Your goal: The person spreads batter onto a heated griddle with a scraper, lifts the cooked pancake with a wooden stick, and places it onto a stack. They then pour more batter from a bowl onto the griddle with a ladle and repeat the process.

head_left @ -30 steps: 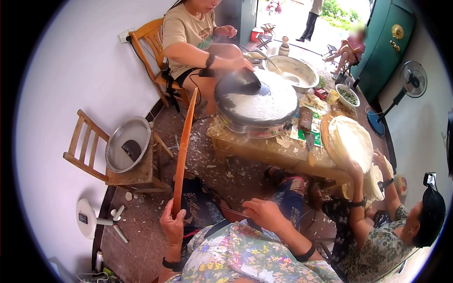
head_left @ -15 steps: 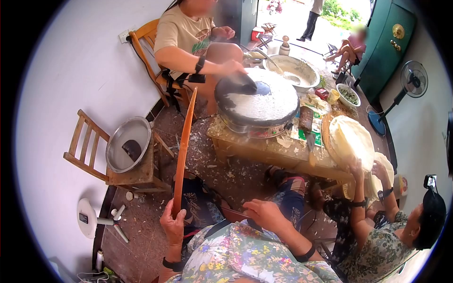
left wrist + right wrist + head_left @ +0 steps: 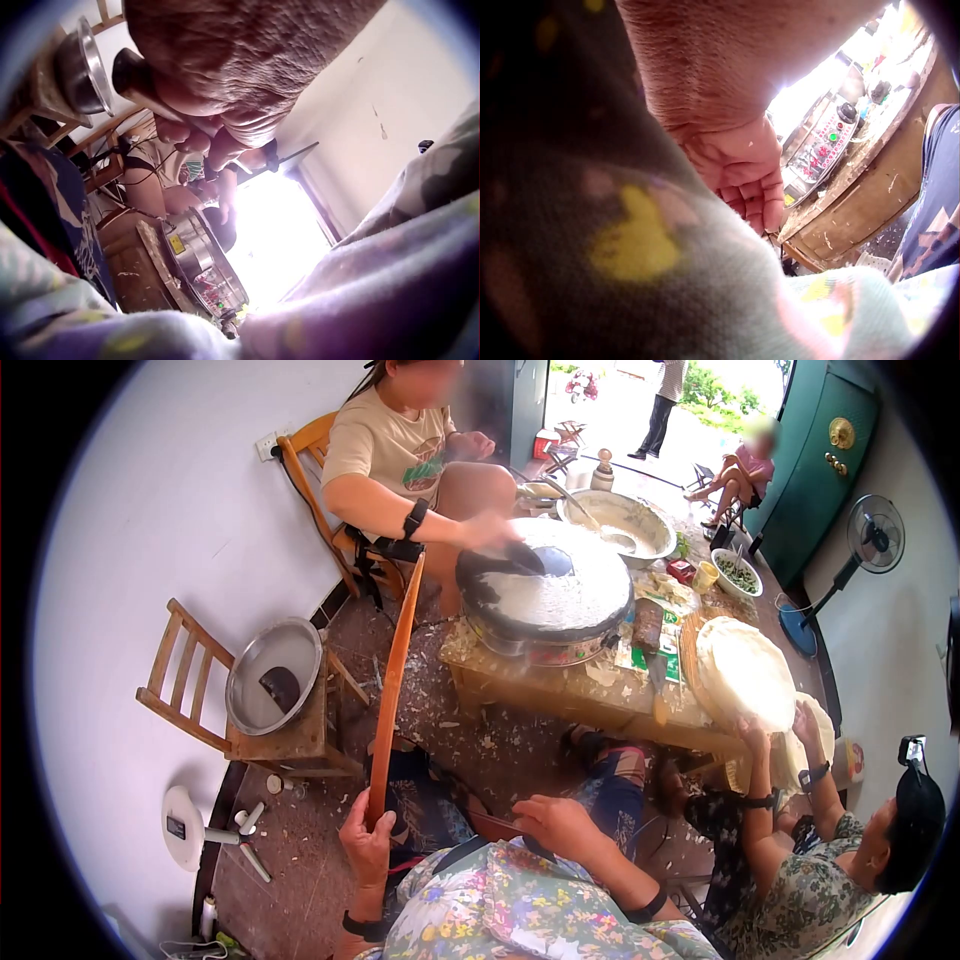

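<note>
My left hand (image 3: 366, 840) grips the lower end of a long, narrow wooden stick (image 3: 393, 685), flat and tapering to a point, held upright before me. In the left wrist view, the stick's butt end (image 3: 133, 77) juts out beside the palm. Over my lap lies my right hand (image 3: 568, 827), its fingers loosely bent; the right wrist view shows the palm (image 3: 739, 161) holding nothing. Beyond the stick stands a round griddle (image 3: 548, 605) with pale batter on it. Across from me, a person's blurred hand (image 3: 488, 532) moves a dark scraper (image 3: 522, 558) over the griddle.
A low wooden table (image 3: 560, 695) bears the griddle, a batter bowl (image 3: 655, 525) and a stack of flat pancakes (image 3: 748, 672). At the right, another person's hands (image 3: 757, 740) hold thin pancakes. To the left, a metal basin (image 3: 245, 705) sits on a wooden chair (image 3: 185, 675).
The scraper and the hand on it have swept toward the griddle's near left side. At the right, the other person's hands have shifted with the pancakes. My hands and the stick stay put.
</note>
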Demonstrator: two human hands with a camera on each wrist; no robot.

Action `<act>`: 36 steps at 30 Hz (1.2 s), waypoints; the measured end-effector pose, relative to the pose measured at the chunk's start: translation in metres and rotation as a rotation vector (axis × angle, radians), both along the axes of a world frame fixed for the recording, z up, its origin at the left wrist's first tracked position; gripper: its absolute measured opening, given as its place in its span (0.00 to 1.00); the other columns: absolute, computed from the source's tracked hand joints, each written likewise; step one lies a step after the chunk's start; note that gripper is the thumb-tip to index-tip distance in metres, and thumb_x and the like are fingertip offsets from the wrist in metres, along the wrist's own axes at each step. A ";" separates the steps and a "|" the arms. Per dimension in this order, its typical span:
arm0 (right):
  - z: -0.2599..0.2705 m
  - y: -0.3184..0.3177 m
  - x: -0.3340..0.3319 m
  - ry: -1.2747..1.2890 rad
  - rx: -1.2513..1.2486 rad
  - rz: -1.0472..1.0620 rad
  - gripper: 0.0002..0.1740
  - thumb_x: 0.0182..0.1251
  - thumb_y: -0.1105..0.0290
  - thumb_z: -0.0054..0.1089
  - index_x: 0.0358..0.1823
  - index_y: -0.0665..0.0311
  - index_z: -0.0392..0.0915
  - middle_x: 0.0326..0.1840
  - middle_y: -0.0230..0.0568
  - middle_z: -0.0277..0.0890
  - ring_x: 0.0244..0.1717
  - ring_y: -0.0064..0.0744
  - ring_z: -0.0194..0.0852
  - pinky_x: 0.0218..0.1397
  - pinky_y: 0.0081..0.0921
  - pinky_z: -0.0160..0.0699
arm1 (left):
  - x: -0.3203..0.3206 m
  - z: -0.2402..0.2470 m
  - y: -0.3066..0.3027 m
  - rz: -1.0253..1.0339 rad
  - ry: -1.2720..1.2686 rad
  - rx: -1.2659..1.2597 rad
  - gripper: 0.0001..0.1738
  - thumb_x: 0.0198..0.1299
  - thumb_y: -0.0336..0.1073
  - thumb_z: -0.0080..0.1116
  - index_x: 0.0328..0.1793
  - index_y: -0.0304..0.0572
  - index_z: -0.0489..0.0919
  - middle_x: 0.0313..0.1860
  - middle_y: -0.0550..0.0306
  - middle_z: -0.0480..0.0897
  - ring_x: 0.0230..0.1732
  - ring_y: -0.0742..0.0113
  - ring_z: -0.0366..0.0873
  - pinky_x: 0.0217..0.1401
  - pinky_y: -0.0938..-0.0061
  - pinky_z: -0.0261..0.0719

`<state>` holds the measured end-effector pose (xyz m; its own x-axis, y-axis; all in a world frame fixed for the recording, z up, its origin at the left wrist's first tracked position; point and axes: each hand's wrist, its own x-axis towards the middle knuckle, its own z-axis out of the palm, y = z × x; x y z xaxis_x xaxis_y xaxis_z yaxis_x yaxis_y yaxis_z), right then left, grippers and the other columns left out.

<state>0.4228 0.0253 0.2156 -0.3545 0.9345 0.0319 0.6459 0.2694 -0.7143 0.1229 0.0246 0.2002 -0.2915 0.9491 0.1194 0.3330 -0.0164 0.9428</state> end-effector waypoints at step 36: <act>-0.017 0.000 -0.005 -0.029 0.047 0.093 0.11 0.63 0.64 0.57 0.44 0.58 0.80 0.36 0.43 0.79 0.38 0.47 0.80 0.41 0.41 0.78 | -0.005 0.004 -0.005 0.002 -0.021 0.027 0.25 0.53 0.25 0.63 0.61 0.32 0.76 0.48 0.53 0.83 0.47 0.67 0.80 0.53 0.74 0.77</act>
